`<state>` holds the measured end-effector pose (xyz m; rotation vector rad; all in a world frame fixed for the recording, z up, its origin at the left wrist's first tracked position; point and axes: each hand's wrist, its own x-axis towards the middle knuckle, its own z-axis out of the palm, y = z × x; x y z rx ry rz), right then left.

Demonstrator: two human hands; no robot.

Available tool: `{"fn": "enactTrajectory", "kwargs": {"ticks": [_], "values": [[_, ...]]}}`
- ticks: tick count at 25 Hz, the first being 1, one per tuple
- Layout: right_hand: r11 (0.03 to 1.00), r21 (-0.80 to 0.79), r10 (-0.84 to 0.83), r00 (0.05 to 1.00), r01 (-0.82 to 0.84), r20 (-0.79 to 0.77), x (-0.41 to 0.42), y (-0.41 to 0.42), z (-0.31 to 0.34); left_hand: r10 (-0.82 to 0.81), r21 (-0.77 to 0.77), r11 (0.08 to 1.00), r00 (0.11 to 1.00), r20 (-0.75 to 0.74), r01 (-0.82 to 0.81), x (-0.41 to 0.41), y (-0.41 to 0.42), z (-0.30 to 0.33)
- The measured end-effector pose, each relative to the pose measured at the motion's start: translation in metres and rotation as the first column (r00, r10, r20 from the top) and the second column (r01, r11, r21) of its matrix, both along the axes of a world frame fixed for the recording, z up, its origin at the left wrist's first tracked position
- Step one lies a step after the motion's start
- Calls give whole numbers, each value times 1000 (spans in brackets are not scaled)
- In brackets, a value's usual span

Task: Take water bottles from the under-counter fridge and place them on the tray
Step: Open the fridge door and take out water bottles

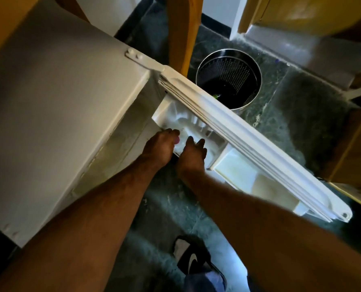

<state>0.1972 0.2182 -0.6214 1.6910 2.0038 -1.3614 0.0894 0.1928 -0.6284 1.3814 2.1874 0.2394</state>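
Dim room; the brightest light spills from inside the open fridge [55, 114], washing out its door shelves [198, 123] at centre. Forearms are dark and soft; edges bend and blur toward 12 and 3 o'clock.

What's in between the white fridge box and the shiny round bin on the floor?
In the head view, the open fridge door stands between the fridge and the metal bin. Both hands reach into the gap beside that door.
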Motion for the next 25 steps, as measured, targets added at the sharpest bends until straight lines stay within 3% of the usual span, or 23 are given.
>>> {"fn": "enactTrajectory", "kwargs": {"ticks": [3,5,10,14,18,22,25], "values": [[999,35,-1,998,-1,61,-5,21,-11,8,-52,999,999,45,-6,2,-8,0],[990,64,117,989,-123,90,-4,21,-2,-17,-42,999,999,49,19,3,-18,2],[887,234,388,917,-399,93,16,4,65,266,87,954,944,197,-287,27,-57,45],[788,397,511,860,-470,4,53,3,148,437,280,801,836,331,-530,61,-88,111],[767,576,464,864,-281,-196,93,31,244,625,391,549,673,395,-739,87,-97,180],[543,721,578,814,-430,49,115,79,309,651,479,493,674,351,-726,104,-82,238],[338,622,685,638,-706,352,113,121,304,678,461,509,669,306,-727,117,-69,260]]}}
